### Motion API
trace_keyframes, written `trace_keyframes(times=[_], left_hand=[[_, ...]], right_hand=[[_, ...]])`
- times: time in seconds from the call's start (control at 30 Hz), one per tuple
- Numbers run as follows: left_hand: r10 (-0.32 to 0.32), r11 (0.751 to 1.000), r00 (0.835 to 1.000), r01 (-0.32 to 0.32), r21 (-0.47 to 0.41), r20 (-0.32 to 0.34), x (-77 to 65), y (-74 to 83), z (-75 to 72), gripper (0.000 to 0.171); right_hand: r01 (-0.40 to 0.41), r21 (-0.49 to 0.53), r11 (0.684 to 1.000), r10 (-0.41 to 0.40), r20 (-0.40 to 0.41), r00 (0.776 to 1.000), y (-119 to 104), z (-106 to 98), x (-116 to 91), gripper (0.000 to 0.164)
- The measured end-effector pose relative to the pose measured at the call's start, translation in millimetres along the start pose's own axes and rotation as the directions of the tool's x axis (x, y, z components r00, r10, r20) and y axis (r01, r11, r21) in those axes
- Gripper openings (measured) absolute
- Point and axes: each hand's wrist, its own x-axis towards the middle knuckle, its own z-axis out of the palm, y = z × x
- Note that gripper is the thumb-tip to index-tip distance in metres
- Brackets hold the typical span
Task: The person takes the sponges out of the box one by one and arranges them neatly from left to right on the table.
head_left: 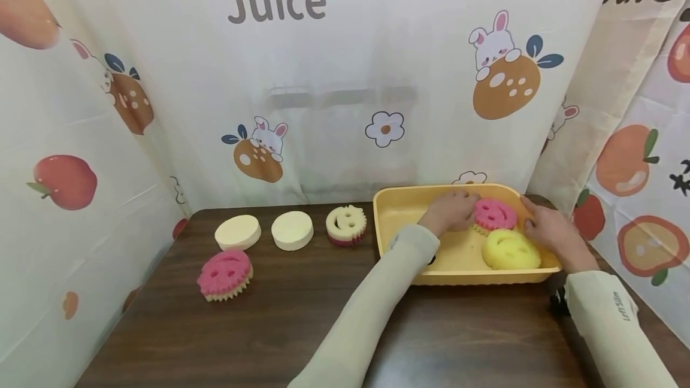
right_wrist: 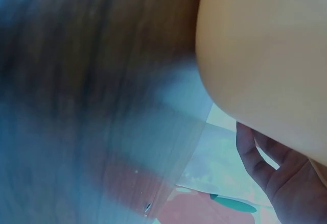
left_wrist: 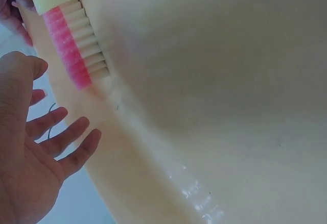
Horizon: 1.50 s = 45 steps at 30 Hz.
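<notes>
2 sponges (head_left: 511, 250) in ylw tray (head_left: 458, 278)

Your left arm (head_left: 366, 310) slants toward the far right, and your left hand (head_left: 453, 211) spreads its fingers (left_wrist: 82, 155) loosely. Your right arm (head_left: 614, 322) reaches far and slightly left, your right hand (head_left: 555, 235) bent at the fingers.

Yellow tray (head_left: 474, 278): smooth plastic with glossy glints
Smiley-face sponges (head_left: 511, 251): porous foam, matt
Cream discs (head_left: 292, 230): matt, fine-grained
Tabletop (head_left: 269, 340): wood-grained, faintly shiny (laminate or real wood, hard to tell)
Fruit-print curtain (head_left: 345, 47): creased, smooth sheeting
Sleeves (head_left: 366, 316): matt cloth
</notes>
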Motion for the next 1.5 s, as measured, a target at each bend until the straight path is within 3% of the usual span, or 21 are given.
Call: trace_keyframes(times=[0.4, 0.7, 1.07, 1.5], left_hand=[[0.011, 0.999, 1.000, -0.011, 0.051, 0.013, 1.7, 4.8, 4.0, 0.052], [-0.023, 1.000, 0.999, 0.022, 0.020, 0.035, 5.6, 0.4, 4.2, 0.052], [-0.053, 0.998, 0.995, 0.055, -0.019, 0.081, 6.9, 12.8, 4.4, 0.050], [-0.015, 1.000, 0.994, 0.018, -0.024, 0.107, 7.7, 15.6, 7.0, 0.057]], right_hand=[[-0.012, 0.008, 1.000, 0.012, 0.010, 1.000, 2, 1, 0, 0.069], [0.006, 0.007, 1.000, -0.006, -0.002, 1.000, -1, 1, 2, 0.068], [0.012, -0.022, 1.000, -0.012, -0.014, 1.000, 1, 3, 0, 0.066], [0.017, -0.020, 1.000, -0.018, -0.034, 0.999, 2, 4, 0, 0.065]])
